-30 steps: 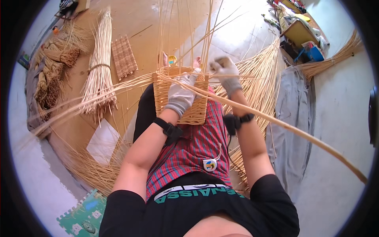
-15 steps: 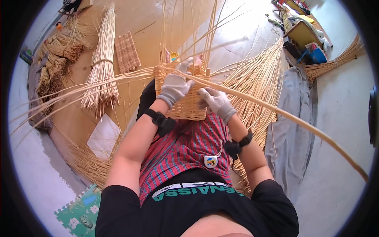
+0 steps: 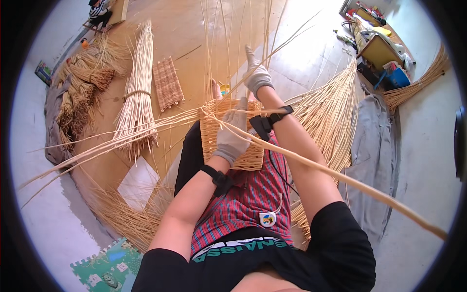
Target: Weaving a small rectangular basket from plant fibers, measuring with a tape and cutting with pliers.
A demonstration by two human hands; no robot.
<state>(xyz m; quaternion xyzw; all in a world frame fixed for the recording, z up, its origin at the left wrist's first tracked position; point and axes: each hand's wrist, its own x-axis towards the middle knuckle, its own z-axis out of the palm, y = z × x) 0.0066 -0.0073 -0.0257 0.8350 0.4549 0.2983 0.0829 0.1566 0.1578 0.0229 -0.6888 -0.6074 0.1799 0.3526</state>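
A partly woven wicker basket rests upright against my lap, with several thin rods rising from its far edge. My gloved left hand is closed against the basket's woven face, fingertips near its top rim. Farther away, my gloved right hand reaches up among the upright rods. A thin wicker rod slants through its grip, and one finger or thumb points upward. From the rim a thicker rod sweeps to the lower right, over my right forearm. Loose rod ends fan out to the left.
Bundled rods lie on the left floor, beside a flat woven panel and darker bundles. A large rod sheaf lies right, next to grey cloth. A blue container stands far right. Another person is far left.
My right hand has moved up and away from the basket's right edge to the upright rods. My left hand stays on the basket, lower in view. The whole scene has shifted slightly down and right.
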